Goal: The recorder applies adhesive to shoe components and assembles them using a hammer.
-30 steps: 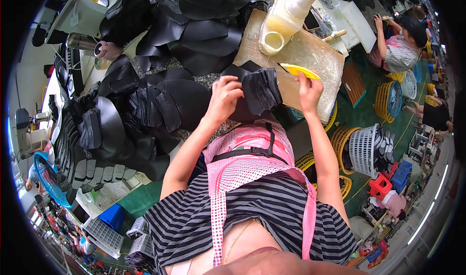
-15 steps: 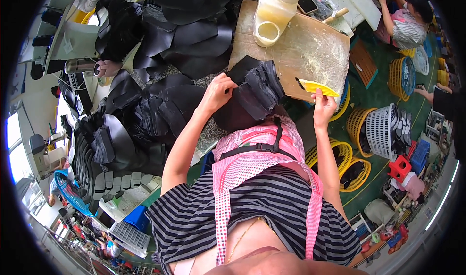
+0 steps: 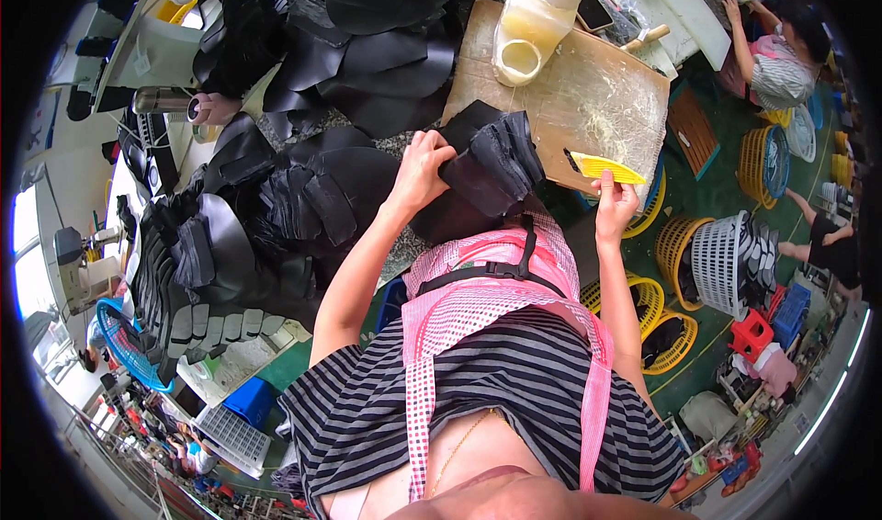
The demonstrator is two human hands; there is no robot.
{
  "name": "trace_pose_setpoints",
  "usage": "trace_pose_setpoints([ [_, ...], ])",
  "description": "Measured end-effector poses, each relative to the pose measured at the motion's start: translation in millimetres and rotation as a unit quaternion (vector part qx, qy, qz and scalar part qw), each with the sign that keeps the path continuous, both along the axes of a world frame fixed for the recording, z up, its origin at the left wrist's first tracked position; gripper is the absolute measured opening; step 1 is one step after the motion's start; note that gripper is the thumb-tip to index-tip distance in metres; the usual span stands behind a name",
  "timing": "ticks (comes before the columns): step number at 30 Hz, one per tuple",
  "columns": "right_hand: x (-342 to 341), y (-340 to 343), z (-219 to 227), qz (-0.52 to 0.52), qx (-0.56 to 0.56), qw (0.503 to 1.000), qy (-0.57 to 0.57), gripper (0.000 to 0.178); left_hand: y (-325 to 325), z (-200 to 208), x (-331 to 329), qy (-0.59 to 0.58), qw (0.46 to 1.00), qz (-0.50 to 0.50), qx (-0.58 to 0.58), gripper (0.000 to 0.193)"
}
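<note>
My left hand [image 3: 424, 173] has its fingers closed on the edge of a black leather piece [image 3: 436, 215] at the front of the table. On that leather, right beside the hand, lies a fanned stack of black strips [image 3: 496, 162]. My right hand [image 3: 616, 206] is closed around a flat yellow brush [image 3: 606, 167] with a ridged handle and a dark tip at its left end. The brush is held above the near edge of a glue-smeared cardboard sheet [image 3: 611, 88], apart from the leather. A cloudy plastic glue bottle [image 3: 537, 24] with a round opening stands on the cardboard.
Black leather panels [image 3: 367, 70] and layered cut pieces [image 3: 211, 254] cover the table to the left. Yellow baskets [image 3: 671, 341] and a white basket [image 3: 717, 263] stand on the green floor at right. Another person [image 3: 776, 56] sits at the far right.
My left hand has shifted slightly, its fingers bending more over the leather's edge. My right hand still holds the brush in nearly the same place. The view has turned a little.
</note>
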State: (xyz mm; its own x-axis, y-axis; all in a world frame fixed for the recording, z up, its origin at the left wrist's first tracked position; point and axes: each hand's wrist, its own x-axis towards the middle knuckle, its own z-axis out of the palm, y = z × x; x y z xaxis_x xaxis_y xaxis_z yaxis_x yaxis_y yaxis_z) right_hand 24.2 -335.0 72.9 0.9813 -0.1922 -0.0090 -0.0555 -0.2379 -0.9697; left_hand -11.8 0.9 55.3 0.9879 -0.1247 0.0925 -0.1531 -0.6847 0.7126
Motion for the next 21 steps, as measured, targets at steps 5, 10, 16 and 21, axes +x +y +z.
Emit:
trace_pose_setpoints([
  [5,10,3,2,0.014,0.005,1.000,-0.006,0.015,12,3,-1,-0.014,0.998,-0.042,-0.044,0.019],
  [10,18,6,6,0.027,0.020,0.999,-0.004,0.015,7,-9,22,-0.070,0.997,-0.029,-0.011,0.021],
  [16,21,-7,1,0.022,0.026,0.999,-0.006,0.015,1,-7,32,-0.021,0.998,-0.055,-0.009,0.022],
  [21,25,-11,-3,0.019,0.037,0.999,-0.005,0.015,-5,-3,27,-0.035,0.999,-0.035,0.000,0.019],
])
